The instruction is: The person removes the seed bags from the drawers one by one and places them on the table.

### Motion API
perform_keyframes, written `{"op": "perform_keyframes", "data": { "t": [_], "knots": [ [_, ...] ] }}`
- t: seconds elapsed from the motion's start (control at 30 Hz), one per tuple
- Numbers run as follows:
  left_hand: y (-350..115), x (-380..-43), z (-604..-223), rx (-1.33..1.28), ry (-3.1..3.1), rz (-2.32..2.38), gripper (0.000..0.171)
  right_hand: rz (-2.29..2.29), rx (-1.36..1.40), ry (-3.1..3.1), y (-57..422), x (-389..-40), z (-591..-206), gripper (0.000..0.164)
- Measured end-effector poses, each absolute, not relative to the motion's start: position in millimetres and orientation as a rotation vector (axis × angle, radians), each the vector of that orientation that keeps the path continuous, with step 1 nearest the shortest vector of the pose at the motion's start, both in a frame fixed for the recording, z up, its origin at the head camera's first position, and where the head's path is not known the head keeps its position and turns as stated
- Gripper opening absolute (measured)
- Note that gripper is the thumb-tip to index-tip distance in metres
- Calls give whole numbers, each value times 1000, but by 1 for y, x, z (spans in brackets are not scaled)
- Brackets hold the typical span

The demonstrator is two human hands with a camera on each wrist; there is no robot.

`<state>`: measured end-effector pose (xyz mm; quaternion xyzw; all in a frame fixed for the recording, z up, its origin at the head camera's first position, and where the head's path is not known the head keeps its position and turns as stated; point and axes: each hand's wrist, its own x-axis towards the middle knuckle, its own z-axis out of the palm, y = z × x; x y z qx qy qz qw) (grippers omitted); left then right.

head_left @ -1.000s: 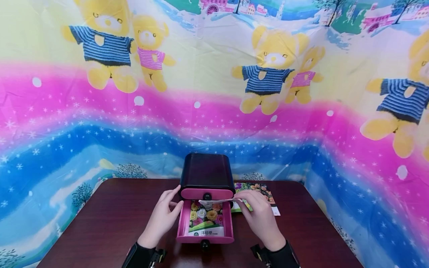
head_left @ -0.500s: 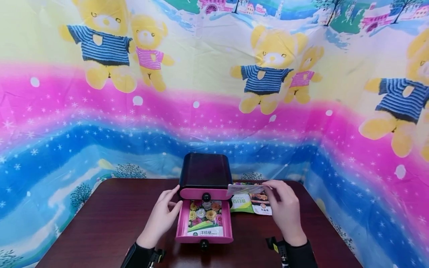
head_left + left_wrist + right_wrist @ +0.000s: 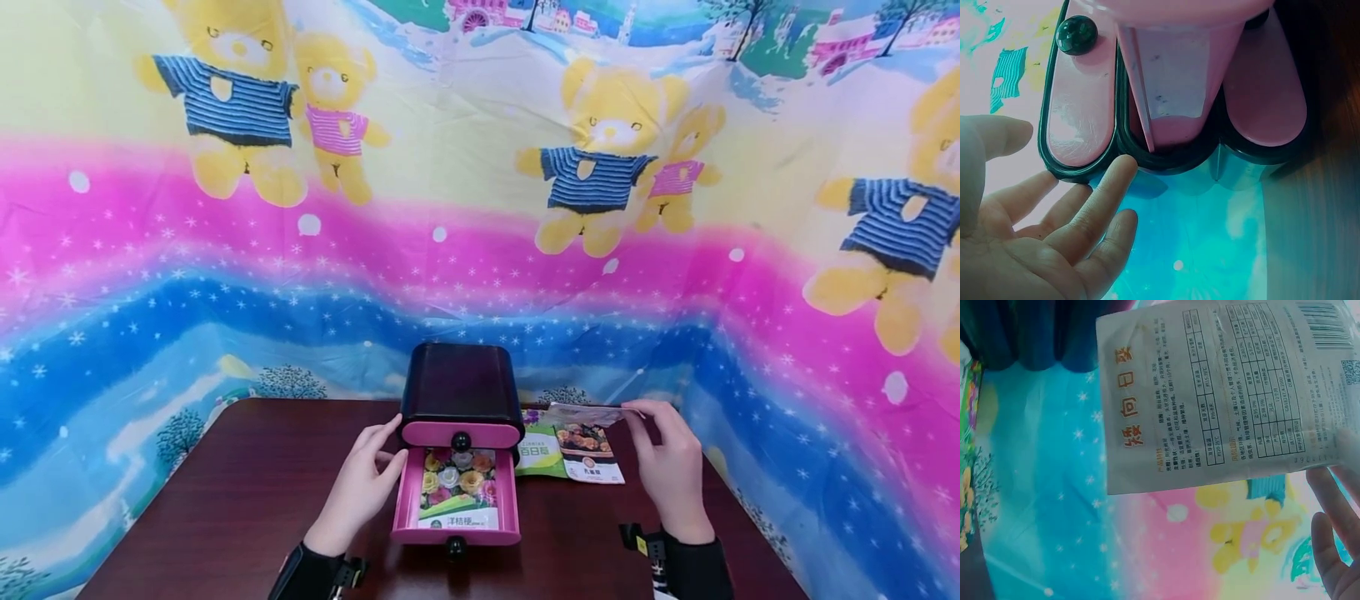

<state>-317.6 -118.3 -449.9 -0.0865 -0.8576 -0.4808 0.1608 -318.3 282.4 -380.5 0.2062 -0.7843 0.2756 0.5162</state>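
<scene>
A black cabinet (image 3: 461, 383) with pink drawers stands at the table's middle. Its pulled-out drawer (image 3: 456, 537) holds a seed packet (image 3: 459, 492) printed with roses-like blooms. My left hand (image 3: 363, 487) is at the cabinet's left side, fingers spread loosely with tips right at its black edge, also in the left wrist view. Up to the right, my right hand (image 3: 670, 467) pinches another seed packet (image 3: 585, 414) by its right end. Its printed back (image 3: 1210, 406) with tables and a barcode faces the right wrist camera. Under it lie a green-and-white packet (image 3: 542, 454) and a packet with orange flowers (image 3: 590, 454).
Above the open drawer is a closed pink drawer with a black knob (image 3: 461, 442); another closed drawer (image 3: 1266, 94) shows in the left wrist view. The dark wooden table (image 3: 262, 483) backs onto a hanging cloth (image 3: 442, 275) printed with bears.
My right hand has carried its packet from over the open drawer to the right, above the packets on the table. The left hand and the cabinet stay where they were.
</scene>
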Motion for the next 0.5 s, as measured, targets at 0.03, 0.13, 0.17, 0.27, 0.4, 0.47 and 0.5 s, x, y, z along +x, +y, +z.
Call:
{"op": "perform_keyframes", "data": {
  "t": [0.03,0.13,0.17,0.27,0.4,0.47,0.5],
  "knots": [
    [-118,-318,-450,-248,-2448,-1376,57,661,484,-1888,285,-320,-382,26],
    [-118,-318,-451,-250,-2443,-1377,57,663,444,-1935,297,-326,-386,20],
    [-118,-318,-451,-251,-2442,-1377,57,665,435,-1944,301,-329,-388,19],
    [-119,-319,-452,-251,-2440,-1376,57,643,416,-1948,315,-340,-395,20],
    [-119,-319,-452,-248,-2442,-1374,57,593,392,-1949,337,-353,-406,20],
    [-119,-319,-451,-248,-2443,-1374,57,586,376,-1965,350,-361,-415,19],
    [-119,-319,-451,-249,-2442,-1376,56,601,373,-1977,359,-366,-421,17]
  ]
}}
